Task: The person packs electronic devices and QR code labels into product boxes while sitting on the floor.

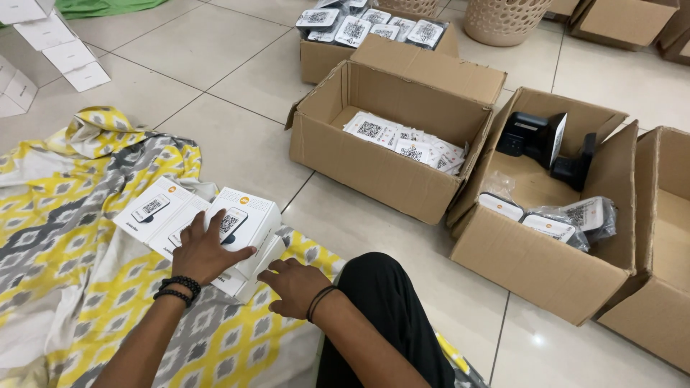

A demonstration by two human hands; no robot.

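Note:
My left hand (203, 251) rests flat, fingers spread, on top of a white product box (248, 215) printed with a picture of a small device. That box sits among a few similar white boxes (154, 208) on a yellow, grey and white patterned cloth (79, 237). My right hand (295, 285) lies palm down on the cloth just right of the boxes, its fingertips touching the lower edge of the stack. Both wrists wear dark bead bracelets. My knee in black trousers (381, 302) is beside the right hand.
On the tiled floor stand several open cardboard cartons: one (374, 154) holding white printed cards, one (546, 251) with bagged cards and black stands, another (320, 61) behind with packaged cards. A woven basket (503, 21) stands at the back. Flat white boxes (65, 54) lie far left.

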